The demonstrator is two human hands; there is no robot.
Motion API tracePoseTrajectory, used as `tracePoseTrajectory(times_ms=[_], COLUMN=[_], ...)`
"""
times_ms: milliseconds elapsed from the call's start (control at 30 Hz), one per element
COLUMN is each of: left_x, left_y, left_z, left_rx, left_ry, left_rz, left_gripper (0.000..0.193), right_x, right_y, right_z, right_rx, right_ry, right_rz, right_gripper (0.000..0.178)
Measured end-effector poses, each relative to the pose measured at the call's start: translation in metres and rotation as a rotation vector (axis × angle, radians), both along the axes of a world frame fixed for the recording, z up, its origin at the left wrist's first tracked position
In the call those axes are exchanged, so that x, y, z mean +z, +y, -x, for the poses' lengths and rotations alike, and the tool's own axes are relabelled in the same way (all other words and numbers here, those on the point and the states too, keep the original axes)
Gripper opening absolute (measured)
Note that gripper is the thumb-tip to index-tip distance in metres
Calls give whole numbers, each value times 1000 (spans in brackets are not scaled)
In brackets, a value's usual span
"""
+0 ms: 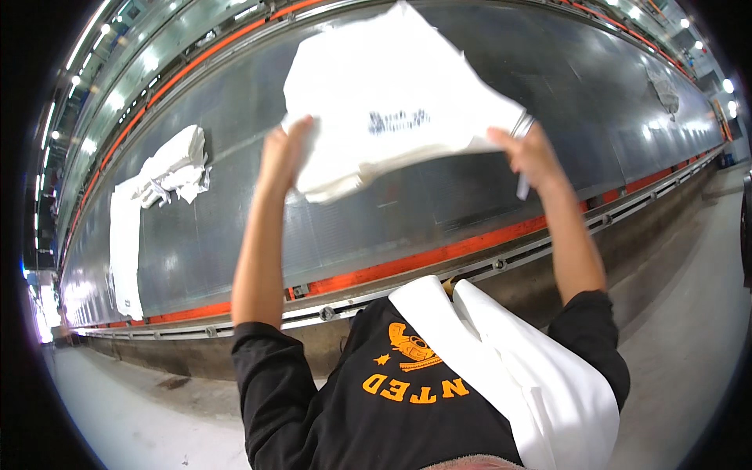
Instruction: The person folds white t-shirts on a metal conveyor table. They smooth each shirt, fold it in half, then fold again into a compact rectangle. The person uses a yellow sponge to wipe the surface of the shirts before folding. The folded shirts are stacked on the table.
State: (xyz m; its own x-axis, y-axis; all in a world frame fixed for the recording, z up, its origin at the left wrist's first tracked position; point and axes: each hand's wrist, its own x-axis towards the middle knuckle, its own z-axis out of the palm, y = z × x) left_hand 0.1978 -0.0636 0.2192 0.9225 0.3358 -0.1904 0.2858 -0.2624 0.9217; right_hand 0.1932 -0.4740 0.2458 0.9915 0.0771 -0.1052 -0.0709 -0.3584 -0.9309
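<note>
A stack or fold of white cloth (pixel 376 70) with a dark printed mark hangs stretched between my hands above a long dark table (pixel 376 227). My left hand (pixel 287 149) is closed on its near left corner. On the right, my right hand (pixel 533 158) grips the opposite corner, thumb on top. A thin, pale, shiny strip (pixel 523 188) sticks out below that hand; what it is I cannot make out. Another length of white cloth (pixel 525 368) lies draped over my chest and right side.
On the table to the left lie a bunched white cloth (pixel 176 160) and a long white cloth strip (pixel 125 251). A greyish crumpled piece (pixel 663 90) is at the far right. Orange and metal rails (pixel 407 266) edge the table; a grey floor (pixel 149 407) runs along it.
</note>
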Motion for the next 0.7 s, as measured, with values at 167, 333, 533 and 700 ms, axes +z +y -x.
tracePoseTrajectory(times_ms=[167,333,533,700], left_x=[-230,-312,-312,-303], left_y=[-11,-28,-20,-17], left_z=[62,106,132,132], left_rx=[1,106,-39,6], left_ry=[319,360,367,403], left_rz=[223,168,31,-1], left_gripper=[42,45,42,38], right_x=[-153,-138,24,71], right_y=[-16,-85,-173,-189], right_z=[7,-29,-124,-187], right_rx=[79,175,-206,-478], right_ry=[454,331,-336,-650], right_rz=[-52,303,620,612], right_gripper=[26,30,42,52])
